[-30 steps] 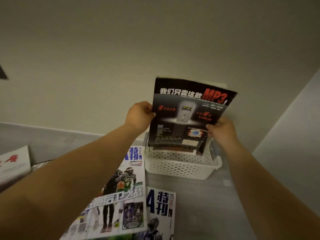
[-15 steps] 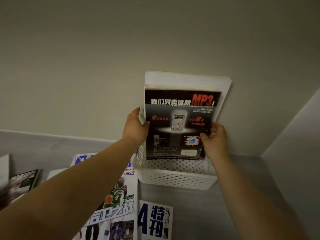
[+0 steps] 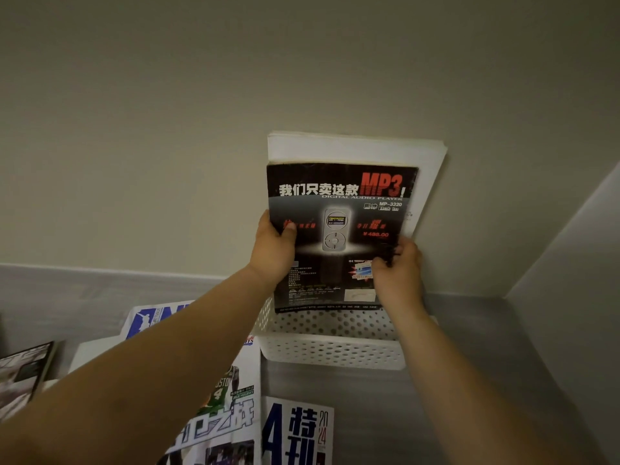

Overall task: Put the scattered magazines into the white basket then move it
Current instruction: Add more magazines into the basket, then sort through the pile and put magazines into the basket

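On the grey worktop point(image 3: 469, 397) basketball magazines point(image 3: 231, 414) lie flat nearest, beyond them sits the white basket point(image 3: 332, 354), where the left hand point(image 3: 273, 253) and right hand point(image 3: 397, 270), fingers point(image 3: 288, 230) curled round its side edges, hold a black MP3 magazine point(image 3: 339, 203) upright against the pale wall point(image 3: 167, 129).

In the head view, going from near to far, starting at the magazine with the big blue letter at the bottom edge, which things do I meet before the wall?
First the blue-lettered magazine → white basket → black MP3 magazine → thick white magazine → wall.
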Motion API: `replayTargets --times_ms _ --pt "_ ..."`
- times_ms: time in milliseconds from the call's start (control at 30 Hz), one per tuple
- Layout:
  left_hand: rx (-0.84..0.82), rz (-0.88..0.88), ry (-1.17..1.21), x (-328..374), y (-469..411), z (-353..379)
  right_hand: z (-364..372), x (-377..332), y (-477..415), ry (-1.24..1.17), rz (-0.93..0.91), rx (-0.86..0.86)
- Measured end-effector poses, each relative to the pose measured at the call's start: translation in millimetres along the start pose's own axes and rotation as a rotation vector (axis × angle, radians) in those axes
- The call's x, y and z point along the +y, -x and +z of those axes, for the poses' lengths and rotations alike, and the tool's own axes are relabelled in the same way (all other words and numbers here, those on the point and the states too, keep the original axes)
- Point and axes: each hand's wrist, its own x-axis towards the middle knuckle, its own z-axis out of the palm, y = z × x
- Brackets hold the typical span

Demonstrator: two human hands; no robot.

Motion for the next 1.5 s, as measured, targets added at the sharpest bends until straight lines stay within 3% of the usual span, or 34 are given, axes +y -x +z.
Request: replayTargets --times_ms 133,267,500,567,667,800,867,967,1100,1233,1333,1500 --pt "-0.125 -0.057 0.064 1.0 -1.8 -16.7 -11.1 -5.0 -6.6 -0.094 0.036 0.099" --pt "-0.248 -0.165 0.218 3.6 -4.2 -37.3 -25.0 -7.0 -19.1 -0.281 0.074 -0.069" --pt "-0.274 -0.181 0.194 6.7 -1.0 -35.5 -25.2 -9.2 -20.5 -0.211 0.02 -0.157" --pt "-0.327 -0.197 0.156 9.4 -0.9 -42.9 -27.4 -12.3 -16.2 -0.214 0.027 -0.141" --pt "-0.27 -0.187 0.139 12.6 8.3 -60.0 -31.2 -17.3 0.2 -0.136 0.077 -0.052" --pt "-0.233 -0.112 -0.067 4.2 49.6 -107.3 -30.1 -23.1 43.9 0.022 -0.032 0.058" --pt "-0.223 -0.11 -0.183 -9.5 79.5 -142.7 -23.5 -24.1 79.1 0.071 -0.09 0.034" --pt "-0.094 -0.217 -0.226 -39.1 123.8 -198.1 -4.5 -15.4 140.1 0.201 -0.091 -0.147" --pt "0.036 -0.316 -0.473 -81.3 182.3 -260.4 33.8 -0.4 215.6 0.458 0.031 -0.43" --pt "-0.134 -0.378 -0.548 -120.2 231.1 -290.3 60.2 1.8 258.9 0.521 0.263 -0.543" --pt "-0.273 -0.186 -0.856 -143.9 243.7 -287.7 70.2 -3.9 268.4 0.452 0.293 -0.482" --pt "-0.361 -0.117 -0.951 -149.7 242.9 -281.0 70.1 -20.4 254.6 0.162 0.45 -0.322"
